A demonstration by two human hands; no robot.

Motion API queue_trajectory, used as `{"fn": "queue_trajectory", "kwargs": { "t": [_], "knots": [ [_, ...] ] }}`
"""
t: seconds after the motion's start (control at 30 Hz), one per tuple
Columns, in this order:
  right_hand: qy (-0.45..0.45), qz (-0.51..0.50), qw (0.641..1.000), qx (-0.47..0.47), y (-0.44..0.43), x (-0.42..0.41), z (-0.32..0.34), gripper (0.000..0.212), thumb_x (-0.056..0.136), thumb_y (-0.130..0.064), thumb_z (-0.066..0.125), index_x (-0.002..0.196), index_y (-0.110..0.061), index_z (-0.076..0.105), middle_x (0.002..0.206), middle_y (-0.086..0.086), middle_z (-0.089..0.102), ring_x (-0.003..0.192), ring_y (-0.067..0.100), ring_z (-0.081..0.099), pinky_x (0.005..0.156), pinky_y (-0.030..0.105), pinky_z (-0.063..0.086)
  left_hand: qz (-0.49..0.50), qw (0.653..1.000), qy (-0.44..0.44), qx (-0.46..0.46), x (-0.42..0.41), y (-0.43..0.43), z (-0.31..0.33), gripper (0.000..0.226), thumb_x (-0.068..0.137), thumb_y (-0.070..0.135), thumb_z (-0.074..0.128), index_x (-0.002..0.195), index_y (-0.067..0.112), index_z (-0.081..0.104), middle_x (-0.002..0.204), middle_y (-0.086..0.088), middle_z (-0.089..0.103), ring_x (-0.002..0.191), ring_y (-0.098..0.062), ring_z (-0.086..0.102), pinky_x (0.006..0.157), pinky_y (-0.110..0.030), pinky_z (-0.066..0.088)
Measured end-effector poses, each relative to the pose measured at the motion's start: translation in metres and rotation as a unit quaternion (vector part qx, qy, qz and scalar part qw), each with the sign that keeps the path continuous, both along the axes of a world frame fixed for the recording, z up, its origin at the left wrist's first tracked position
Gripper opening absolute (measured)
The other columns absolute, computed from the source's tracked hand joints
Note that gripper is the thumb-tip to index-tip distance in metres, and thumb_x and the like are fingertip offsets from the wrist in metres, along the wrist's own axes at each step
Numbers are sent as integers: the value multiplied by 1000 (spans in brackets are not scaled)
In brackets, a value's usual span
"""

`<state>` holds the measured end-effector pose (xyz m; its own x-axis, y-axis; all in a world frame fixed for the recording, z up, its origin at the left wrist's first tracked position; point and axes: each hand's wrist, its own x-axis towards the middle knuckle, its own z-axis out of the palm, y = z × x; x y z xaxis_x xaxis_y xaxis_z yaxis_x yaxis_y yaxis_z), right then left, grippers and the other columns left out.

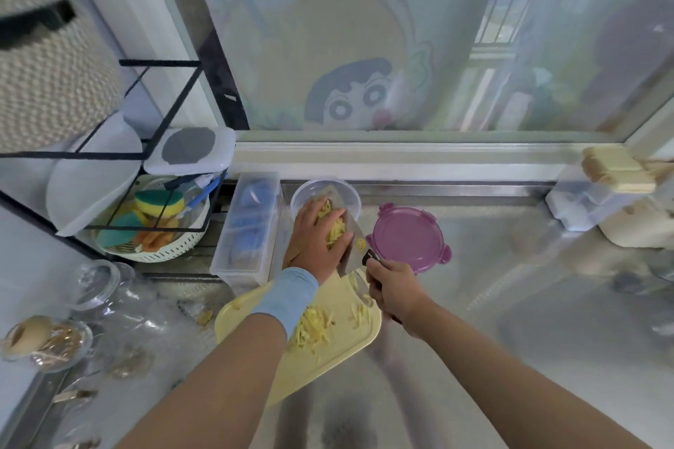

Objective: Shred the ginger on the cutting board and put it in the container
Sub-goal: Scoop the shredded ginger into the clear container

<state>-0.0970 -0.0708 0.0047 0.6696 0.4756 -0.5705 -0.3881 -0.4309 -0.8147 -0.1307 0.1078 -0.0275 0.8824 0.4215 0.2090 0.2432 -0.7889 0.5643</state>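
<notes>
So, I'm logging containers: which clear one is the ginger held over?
The round clear tub by the purple lid, not the rectangular box left of it.

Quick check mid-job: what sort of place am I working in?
Most likely a home kitchen: a steel counter under a window, a knife and cutting board with shredded ginger, and dish sponges in a basket.

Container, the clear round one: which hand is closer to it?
Left. The left hand sits over the container's near rim, holding ginger against the knife blade. The right hand is farther back, gripping the knife handle above the board's far edge.
</notes>
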Motion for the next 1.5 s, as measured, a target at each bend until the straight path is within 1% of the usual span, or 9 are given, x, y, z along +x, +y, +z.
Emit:
{"fn": "queue_trajectory", "kwargs": {
  "t": [0.5, 0.67, 0.8, 0.9, 1.0, 1.13, 1.33, 1.43, 1.5],
  "knots": [
    [-156, 30, 979, -126, 62, 121, -32, 38, 103, -37, 48, 89, -5, 64, 66, 2, 54, 53, 15, 46, 50, 29, 38, 48, 986, 104, -120, 112, 55, -48, 53, 97, 39, 48, 147, 35, 32, 155, 5, 27, 142, -18, 24, 116, -40, 25],
    [-233, 60, 958, -158, 51, 124, -35, 36, 104, -37, 47, 77, -15, 57, 63, -4, 56, 52, 11, 48, 48, 21, 35, 36, 993, 97, 64, 97, 74, -60, 47, 92, 31, 54, 138, 30, 47, 148, 4, 42, 139, -19, 34, 113, -41, 33],
    [-242, 65, 957, -148, 54, 120, -31, 36, 104, -36, 48, 74, -18, 54, 63, -3, 55, 51, 11, 47, 45, 18, 33, 26, 996, 31, 75, 85, 69, -55, 51, 99, 28, 41, 149, 20, 34, 158, 0, 27, 144, -19, 24, 117, -37, 24],
    [-235, 60, 960, -141, 59, 115, -32, 36, 103, -37, 48, 74, -15, 53, 66, 0, 54, 53, 14, 44, 48, 25, 34, -51, 991, 96, 75, 78, 60, -50, 56, 101, 28, 40, 154, 25, 21, 162, 9, 13, 146, -12, 17, 118, -30, 20],
    [-237, 60, 958, -152, 57, 109, -31, 36, 103, -38, 47, 76, -15, 55, 66, 0, 55, 53, 14, 45, 48, 26, 36, -40, 987, 136, 73, 65, 66, -49, 48, 102, 28, 38, 150, 25, 34, 156, 7, 31, 142, -14, 27, 115, -28, 21],
    [-246, 54, 955, -155, 43, 88, -23, 36, 102, -38, 48, 78, -13, 60, 63, -2, 54, 52, 14, 46, 48, 25, 36, 16, 1000, 25, 6, 29, 64, -32, 36, 100, 18, 41, 131, 22, 56, 130, 6, 54, 122, -12, 45, 100, -23, 35],
    [-221, 38, 960, -167, 10, 30, -31, 41, 99, -39, 55, 67, -13, 51, 57, -5, 46, 52, 12, 41, 50, 26, 31, 39, 998, 50, -26, -47, 38, -47, 22, 97, 14, 44, 111, 21, 60, 107, 3, 56, 105, -18, 54, 86, -29, 45],
    [-186, 42, 961, -200, -7, -3, -47, 39, 98, -37, 55, 66, -16, 49, 58, -4, 47, 54, 13, 43, 50, 27, 32, -7, 980, 192, -55, -74, 25, -68, 50, 100, 31, 41, 149, 22, 32, 155, 7, 27, 144, -16, 21, 116, -30, 21],
    [-164, 37, 962, -216, -15, -21, -62, 39, 97, -38, 55, 66, -16, 50, 59, -3, 48, 55, 14, 44, 51, 28, 34, -35, 957, 284, -50, -86, 20, -78, 64, 101, 41, 36, 156, 26, 7, 161, 13, -3, 149, -11, -4, 121, -32, 6]
  ]
}}
